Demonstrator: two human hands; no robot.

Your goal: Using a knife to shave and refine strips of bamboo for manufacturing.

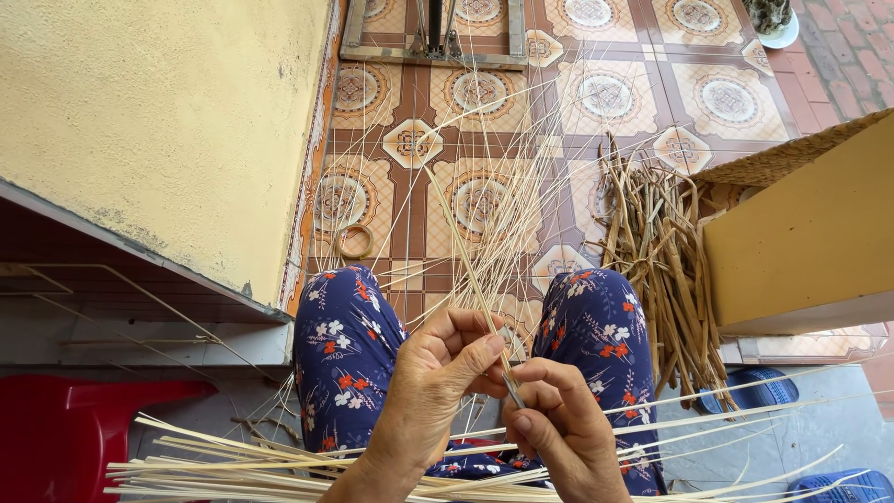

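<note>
Pale bamboo strip (470,270) pinched by left hand (438,373) and right hand (559,424), both grips clamped on its near end; long axis runs toward 11 o'clock, over tiled floor (652,93); loose strips (279,470) across lap

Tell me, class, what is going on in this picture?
A seated person in floral blue trousers works a long, thin pale bamboo strip with both hands. The left hand pinches it; the right hand presses a small metal blade against it. More pale strips lie across the lap, brown offcuts beside.
</note>
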